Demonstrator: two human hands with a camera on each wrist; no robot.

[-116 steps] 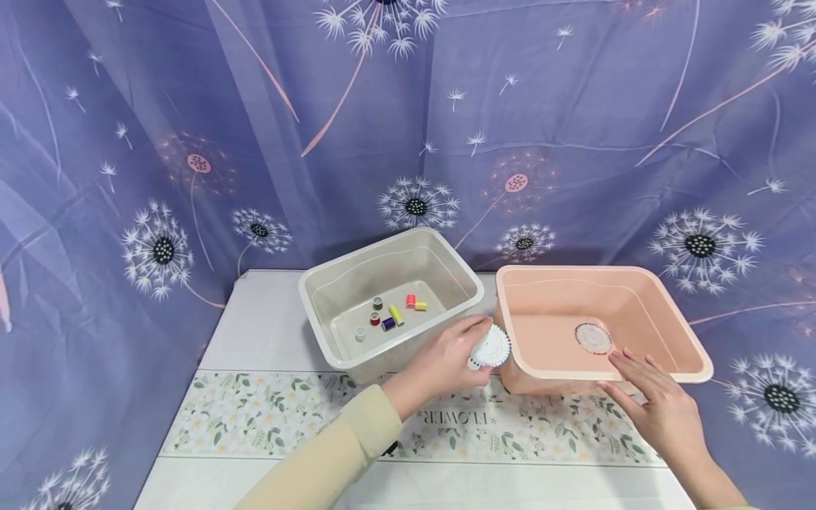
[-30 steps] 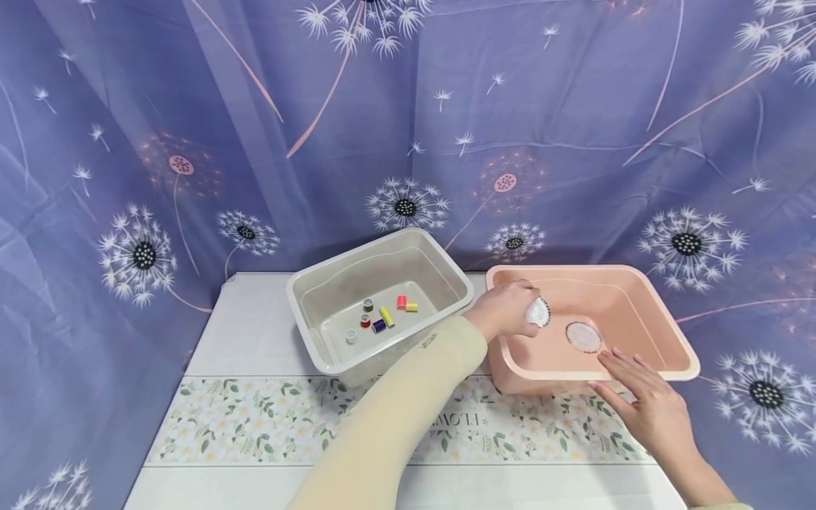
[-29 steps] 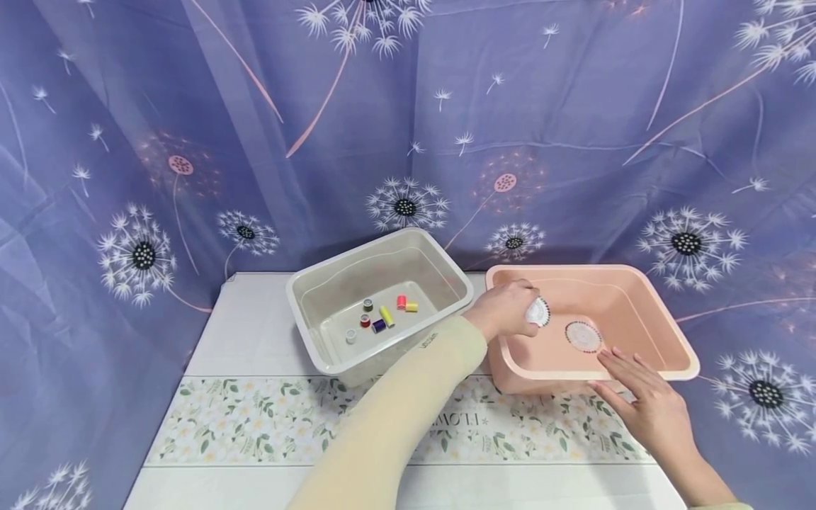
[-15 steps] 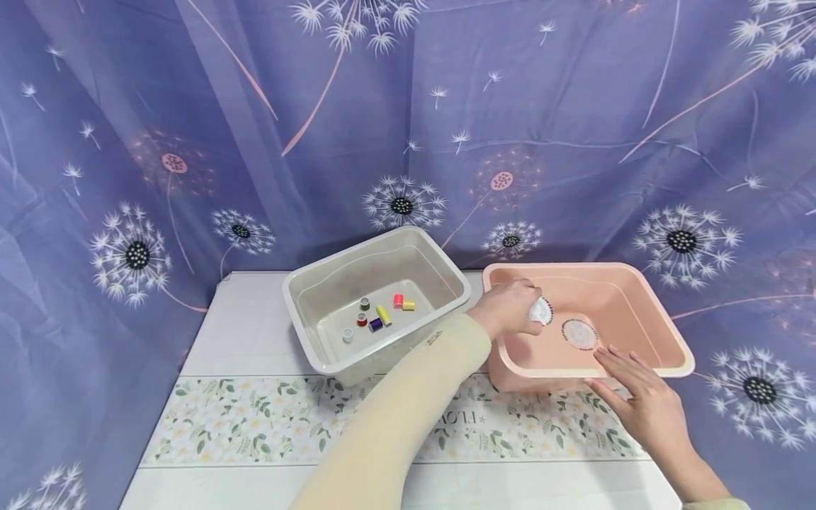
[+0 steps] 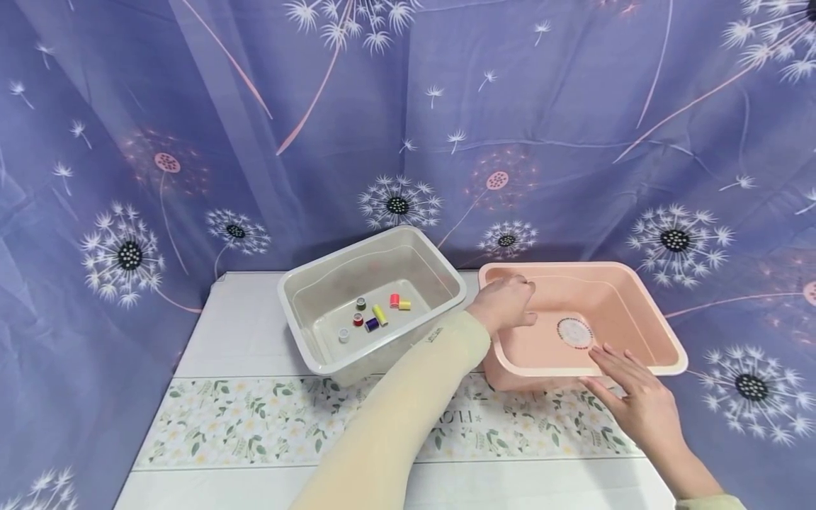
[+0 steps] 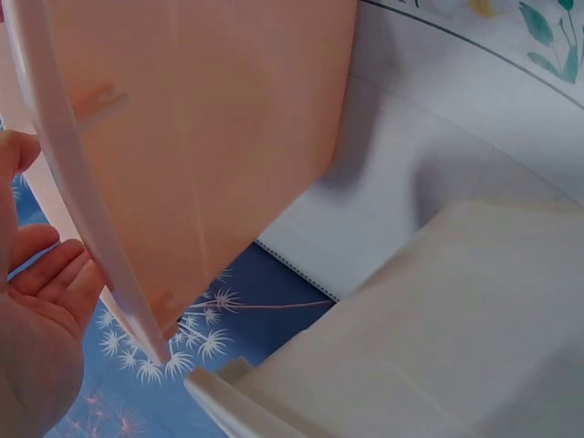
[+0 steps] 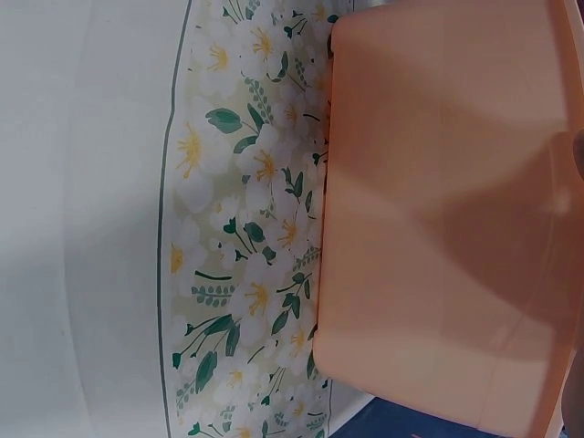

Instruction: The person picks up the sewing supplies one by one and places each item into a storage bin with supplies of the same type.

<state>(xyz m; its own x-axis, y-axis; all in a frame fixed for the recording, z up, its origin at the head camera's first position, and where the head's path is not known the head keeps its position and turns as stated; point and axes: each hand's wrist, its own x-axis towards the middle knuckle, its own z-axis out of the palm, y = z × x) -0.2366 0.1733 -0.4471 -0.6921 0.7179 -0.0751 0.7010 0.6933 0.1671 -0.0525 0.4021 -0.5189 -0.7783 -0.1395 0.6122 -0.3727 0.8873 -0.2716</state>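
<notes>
My left hand [image 5: 506,303] reaches over the left rim of the pink bin [image 5: 542,372], its fingers loosely bent with nothing seen between them. In the left wrist view, this hand [image 6: 46,310] shows a bare palm beside the bin's rim. On the pink bin's floor lies a round white pin wheel [image 5: 575,333] edged with coloured pinheads; whether a second one lies with it I cannot tell. My right hand [image 5: 644,404] is at the bin's front rim, fingers extended over the edge. The right wrist view mostly shows the bin's outer wall [image 7: 438,228].
To the left stands a grey bin [image 5: 295,322] with several thread spools inside, among them a purple spool [image 5: 372,324], a yellow spool [image 5: 380,314] and a white spool [image 5: 343,335]. A flowered cloth strip [image 5: 255,418] crosses the white table. A blue curtain [image 5: 319,198] hangs behind.
My left hand carried a pin wheel from beside the grey bin into the pink bin, and has now let it go. The right hand has stayed at the front rim.
</notes>
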